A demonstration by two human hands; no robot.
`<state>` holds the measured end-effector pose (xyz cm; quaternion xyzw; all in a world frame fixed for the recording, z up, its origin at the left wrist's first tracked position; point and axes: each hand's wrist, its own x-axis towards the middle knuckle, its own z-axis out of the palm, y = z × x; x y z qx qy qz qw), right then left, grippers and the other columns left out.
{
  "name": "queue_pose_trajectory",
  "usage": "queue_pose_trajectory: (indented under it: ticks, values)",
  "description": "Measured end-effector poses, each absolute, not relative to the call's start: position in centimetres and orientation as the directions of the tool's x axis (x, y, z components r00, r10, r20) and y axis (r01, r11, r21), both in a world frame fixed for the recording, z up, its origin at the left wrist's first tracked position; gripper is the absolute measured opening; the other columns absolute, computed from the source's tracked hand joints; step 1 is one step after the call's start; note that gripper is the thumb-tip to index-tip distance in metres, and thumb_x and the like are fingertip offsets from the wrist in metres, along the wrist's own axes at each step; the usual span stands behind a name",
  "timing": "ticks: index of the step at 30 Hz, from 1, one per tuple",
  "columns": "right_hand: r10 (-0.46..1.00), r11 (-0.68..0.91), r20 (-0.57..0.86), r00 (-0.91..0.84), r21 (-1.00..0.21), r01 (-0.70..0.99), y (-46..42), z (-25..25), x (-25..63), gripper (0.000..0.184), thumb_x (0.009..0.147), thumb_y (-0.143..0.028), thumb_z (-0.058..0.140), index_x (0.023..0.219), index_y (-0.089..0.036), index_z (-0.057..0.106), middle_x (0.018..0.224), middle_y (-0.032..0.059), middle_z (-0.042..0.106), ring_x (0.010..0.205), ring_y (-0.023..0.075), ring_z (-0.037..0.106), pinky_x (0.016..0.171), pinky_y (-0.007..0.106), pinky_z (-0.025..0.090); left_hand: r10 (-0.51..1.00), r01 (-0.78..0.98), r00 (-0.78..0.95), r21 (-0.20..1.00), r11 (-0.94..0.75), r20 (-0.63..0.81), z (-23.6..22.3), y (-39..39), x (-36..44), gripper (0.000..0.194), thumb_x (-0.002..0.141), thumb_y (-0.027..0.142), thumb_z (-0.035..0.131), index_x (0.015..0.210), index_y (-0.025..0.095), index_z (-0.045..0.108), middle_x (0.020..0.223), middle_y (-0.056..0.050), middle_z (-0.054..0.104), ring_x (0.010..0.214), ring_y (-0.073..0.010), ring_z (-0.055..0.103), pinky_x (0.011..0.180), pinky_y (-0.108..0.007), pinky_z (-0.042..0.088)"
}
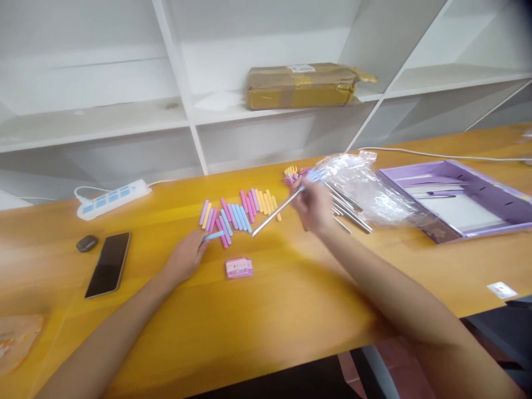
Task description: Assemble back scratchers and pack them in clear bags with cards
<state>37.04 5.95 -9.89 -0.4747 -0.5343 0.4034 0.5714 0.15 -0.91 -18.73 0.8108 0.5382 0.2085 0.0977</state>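
Note:
My left hand (189, 256) is closed around one end of a short light-blue stick (214, 235), its other end pointing right. Between the fingers of my right hand (313, 202) is a thin silver metal rod (274, 213), slanting down to the left, with some light blue at its upper end. Several pink, purple, blue and yellow sticks (236, 217) lie in uneven rows between the hands. A small pink printed packet (239, 268) sits below them. Partly behind my right hand are several silver rods (351, 209) and small yellow and pink finger-like pieces (291, 173).
Clear plastic bags (382, 191) lie beside a purple box (444, 235) holding flat items. On the left are a phone (108, 265), a dark rounded object (87, 243) and a white power strip (114, 199). A taped carton (299, 87) rests on the shelf behind.

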Motion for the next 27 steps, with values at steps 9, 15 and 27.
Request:
queue_pose_trajectory:
  ticks: [9,15,27]
  values:
    - [0.989,-0.081,-0.013,-0.146,-0.877,-0.473,5.3,-19.2,33.6,0.040,0.086,-0.058,0.069,0.083,-0.020,0.059,0.056,-0.0027,0.056,0.039,0.0063,0.032,0.046,0.024,0.026,0.893,0.797,0.413,0.402,-0.450,0.181,-18.4,-1.1,0.1,0.039,0.114,0.043,0.037,0.130,0.021,0.065,0.120,-0.012,0.074,0.108,-0.0294,0.071,0.097,-0.044,0.057]
    - [0.984,-0.105,-0.014,-0.177,-0.851,-0.514,5.6,-19.7,33.9,0.039,0.091,-0.057,0.068,0.086,-0.019,0.063,0.059,-0.0017,0.060,0.042,0.0071,0.036,0.047,0.023,0.027,0.903,0.802,0.402,0.419,-0.426,0.149,-18.3,-1.2,0.1,0.040,0.115,0.043,0.036,0.132,0.019,0.063,0.121,-0.012,0.072,0.109,-0.0285,0.070,0.097,-0.043,0.056]
    - [0.991,-0.015,0.055,-0.123,-0.862,-0.506,5.4,-20.1,33.6,0.042,0.088,-0.058,0.076,0.092,-0.017,0.066,0.071,-0.0003,0.067,0.043,0.0060,0.040,0.047,0.024,0.024,0.905,0.787,0.368,0.448,-0.425,0.213,-18.0,-1.2,0.2,0.039,0.114,0.043,0.038,0.127,0.018,0.065,0.114,-0.010,0.073,0.103,-0.0261,0.071,0.093,-0.039,0.055]
